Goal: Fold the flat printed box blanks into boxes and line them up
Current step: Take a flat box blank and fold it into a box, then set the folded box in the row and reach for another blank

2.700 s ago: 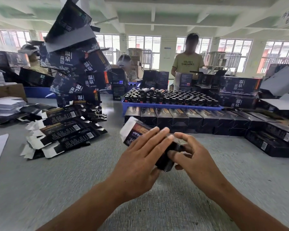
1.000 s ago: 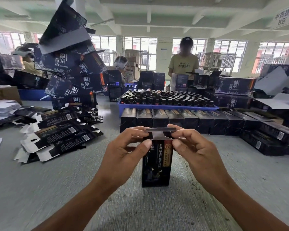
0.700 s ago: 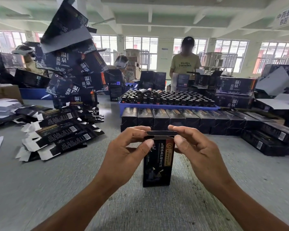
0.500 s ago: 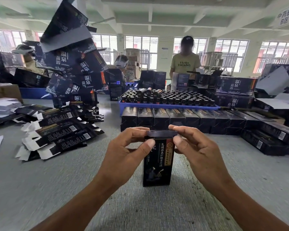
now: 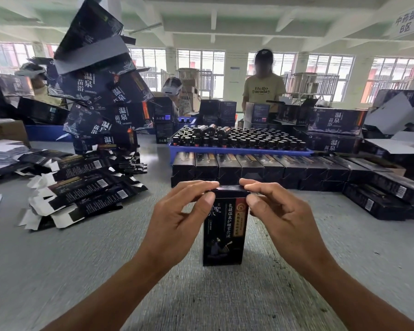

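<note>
The grey surface (image 5: 58, 271) carries everything, and the work is laid out around the person so that stock, product and finished pieces stay apart. Toward its left edge a leaning pile of large printed cartons (image 5: 101, 91) rises over a loose heap of flat box blanks (image 5: 81, 187), kept within easy reach, probably as the supply. Toward the far edge a blue tray (image 5: 239, 151) holds dark bottles standing in close ranks, with a few lying on top. Just in front of the tray a row of folded boxes (image 5: 261, 168) lies side by side, ends facing the person, running on toward the right edge; this looks like the line the task asks for.

Near the middle of the surface, between the wrists, one upright box (image 5: 224, 230) stands on its lower end, likely so the surface braces it while the top is closed. The left hand (image 5: 177, 223) and right hand (image 5: 285, 220) each pinch a top corner, thumb in front and fingers over the lid, which sits down flat. By my reading the closing is almost finished and this box joins the row next.
</note>
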A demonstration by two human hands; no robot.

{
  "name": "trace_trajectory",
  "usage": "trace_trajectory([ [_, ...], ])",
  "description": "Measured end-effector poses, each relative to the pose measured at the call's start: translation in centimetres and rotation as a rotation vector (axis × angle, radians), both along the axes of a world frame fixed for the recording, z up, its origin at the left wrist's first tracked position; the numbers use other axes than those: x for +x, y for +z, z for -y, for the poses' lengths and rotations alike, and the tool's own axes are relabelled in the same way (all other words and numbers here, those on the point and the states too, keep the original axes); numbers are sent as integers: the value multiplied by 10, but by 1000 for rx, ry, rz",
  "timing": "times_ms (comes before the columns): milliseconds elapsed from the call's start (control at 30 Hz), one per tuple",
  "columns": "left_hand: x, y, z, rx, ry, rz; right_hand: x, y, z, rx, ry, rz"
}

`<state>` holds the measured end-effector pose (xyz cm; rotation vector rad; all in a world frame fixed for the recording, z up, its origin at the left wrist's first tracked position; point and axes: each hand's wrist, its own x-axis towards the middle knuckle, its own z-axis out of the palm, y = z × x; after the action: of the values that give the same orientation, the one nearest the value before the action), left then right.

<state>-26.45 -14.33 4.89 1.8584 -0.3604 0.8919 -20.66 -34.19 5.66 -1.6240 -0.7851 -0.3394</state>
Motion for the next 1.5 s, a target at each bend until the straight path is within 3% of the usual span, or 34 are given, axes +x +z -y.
trace_trajectory([
  [233,6,-6,-7,119,-9,53,2,-6,-2,-132,-146,246],
  [367,8,-14,-9,140,-51,-104,6,-15,-2,-267,-176,161],
  [467,12,-16,-10,126,93,-110,7,-24,-8,-478,-180,65],
  [667,25,-19,-18,-320,138,-259,-5,-40,-20,-672,-161,141],
  [767,29,-21,-15,-393,94,-288,-1,-40,-19,-776,-203,181],
  [900,34,-37,-25,-280,28,-301,12,-34,-10,-770,-295,182],
  [1000,42,-56,-38,30,134,-354,32,-23,7,-671,-449,135],
  [1200,84,-110,-76,331,254,-395,99,11,82,-517,-846,-187],
  [1367,119,-164,-119,445,277,-453,148,19,148,-726,-1182,-306],
  [1500,148,-209,-154,556,279,-493,170,10,182,-872,-1284,-380],
])
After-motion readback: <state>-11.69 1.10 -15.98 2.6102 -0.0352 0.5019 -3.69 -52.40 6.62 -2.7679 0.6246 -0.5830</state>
